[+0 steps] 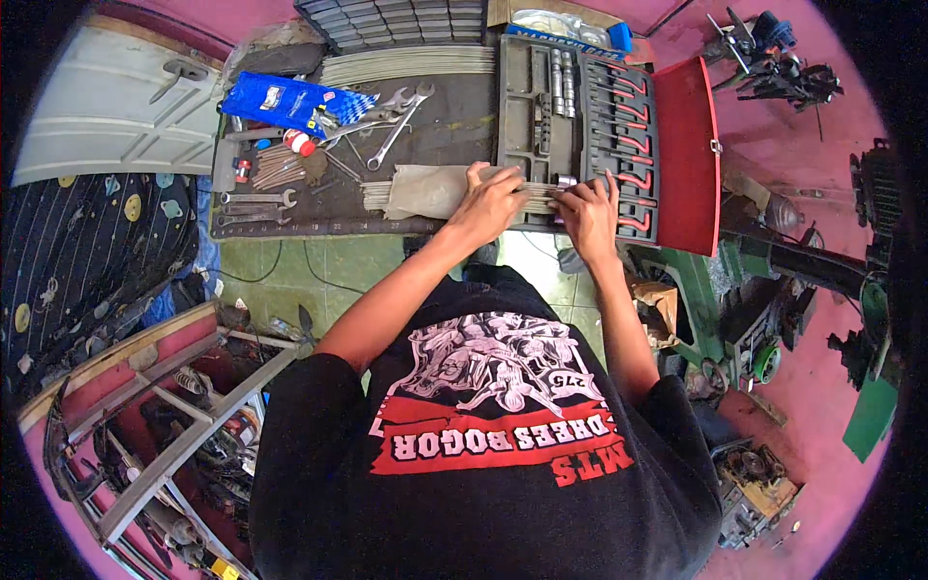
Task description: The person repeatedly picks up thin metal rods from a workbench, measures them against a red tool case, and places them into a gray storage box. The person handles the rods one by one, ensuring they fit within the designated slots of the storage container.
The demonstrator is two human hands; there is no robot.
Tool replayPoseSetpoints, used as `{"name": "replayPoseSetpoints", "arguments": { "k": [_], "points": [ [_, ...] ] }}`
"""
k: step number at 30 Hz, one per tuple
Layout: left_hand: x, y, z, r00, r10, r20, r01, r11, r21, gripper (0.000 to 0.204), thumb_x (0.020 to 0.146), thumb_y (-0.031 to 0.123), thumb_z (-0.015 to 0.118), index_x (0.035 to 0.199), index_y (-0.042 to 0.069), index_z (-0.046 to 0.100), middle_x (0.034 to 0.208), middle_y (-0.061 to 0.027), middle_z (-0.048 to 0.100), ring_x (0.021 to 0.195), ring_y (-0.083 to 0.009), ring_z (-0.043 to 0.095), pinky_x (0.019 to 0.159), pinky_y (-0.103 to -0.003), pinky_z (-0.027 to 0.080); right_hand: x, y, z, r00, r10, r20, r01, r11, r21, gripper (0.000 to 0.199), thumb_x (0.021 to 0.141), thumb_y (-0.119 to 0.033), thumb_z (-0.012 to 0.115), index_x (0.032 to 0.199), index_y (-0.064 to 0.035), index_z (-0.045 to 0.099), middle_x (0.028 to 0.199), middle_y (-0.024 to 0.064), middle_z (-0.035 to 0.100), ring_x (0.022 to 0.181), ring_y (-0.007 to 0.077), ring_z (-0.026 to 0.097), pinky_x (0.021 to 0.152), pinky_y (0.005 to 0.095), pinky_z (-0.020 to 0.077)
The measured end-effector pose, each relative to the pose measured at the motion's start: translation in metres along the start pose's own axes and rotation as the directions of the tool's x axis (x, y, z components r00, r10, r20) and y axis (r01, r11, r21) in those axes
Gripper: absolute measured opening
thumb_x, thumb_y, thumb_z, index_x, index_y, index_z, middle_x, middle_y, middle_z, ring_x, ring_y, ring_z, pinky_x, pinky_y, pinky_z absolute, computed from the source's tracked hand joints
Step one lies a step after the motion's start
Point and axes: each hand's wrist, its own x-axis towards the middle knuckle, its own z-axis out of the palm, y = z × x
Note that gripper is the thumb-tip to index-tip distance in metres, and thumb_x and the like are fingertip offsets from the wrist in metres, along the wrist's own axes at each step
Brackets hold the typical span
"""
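Observation:
A bundle of thin grey welding rods (538,200), partly wrapped in brown paper (425,191), lies across the near edge of the workbench. My left hand (491,205) is closed over it at the paper's right end. Farther right, my right hand (588,213) pinches the bare rod ends with bent fingers; its exact grip is partly hidden. The rods' other ends poke out left of the paper. Beneath my right hand is the open tool case (515,106), with sockets (563,87) and red-handled tools (633,140) in its moulded slots.
Spanners (401,126), a blue packet (290,100) and short brown rods (280,166) lie on the left of the bench. More long rods (406,66) run along the back. The case's red lid (691,155) stands right; a metal frame (184,416) is lower left.

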Motion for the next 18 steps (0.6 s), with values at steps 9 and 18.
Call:
{"name": "replayPoseSetpoints", "arguments": {
  "k": [9, 18],
  "points": [
    [-0.021, -0.012, -0.043, 0.952, -0.088, -0.293, 0.052, 0.990, -0.130, 0.028, 0.082, 0.013, 0.072, 0.109, 0.018, 0.076, 0.115, 0.0044, 0.072, 0.127, -0.0167, 0.057, 0.104, -0.049, 0.025, -0.007, 0.000, -0.004, 0.993, 0.110, 0.032, -0.110, 0.994, -0.001, 0.024, 0.085, -0.018, 0.072, 0.108, -0.0138, 0.076, 0.094, 0.0045, 0.069, 0.099, 0.0259, 0.060, 0.117, 0.0514, 0.0293],
    [-0.120, -0.103, -0.064, 0.670, -0.670, -0.320, 0.716, 0.697, 0.039, 0.032, 0.091, 0.027, 0.071, 0.121, 0.018, 0.073, 0.124, 0.0004, 0.071, 0.137, -0.0213, 0.048, 0.104, -0.050, 0.022, -0.017, -0.020, 0.001, 0.979, 0.199, -0.034, -0.200, 0.980, -0.026, 0.038, 0.094, -0.021, 0.066, 0.130, -0.0091, 0.065, 0.126, 0.0076, 0.068, 0.115, 0.0280, 0.058, 0.118, 0.0515, 0.0262]
  ]
}}
